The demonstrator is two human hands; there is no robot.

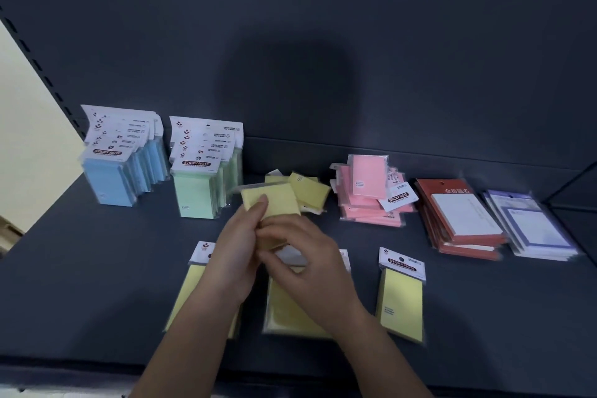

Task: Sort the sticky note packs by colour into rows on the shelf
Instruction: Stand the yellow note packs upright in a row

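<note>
Both hands meet over the middle of the dark shelf (97, 284). My left hand (232, 255) and my right hand (303, 255) together grip a yellow sticky note pack (274, 200), held tilted above the shelf. Three yellow packs lie flat in a front row: one on the left (187, 294), one in the middle (284, 310) partly under my right hand, one on the right (402, 297). More yellow packs (310, 191) lie loose behind my hands. A blue row (119, 168) and a green row (203, 178) stand at the back left. Pink packs (371, 194) sit piled at the back right.
Red-backed notepads (462, 220) and purple-bordered notepads (533, 226) lie stacked at the far right. The shelf's dark back panel (323, 42) rises behind everything. A perforated upright (38, 68) bounds the left side. The shelf's front lip (64, 365) runs along the bottom.
</note>
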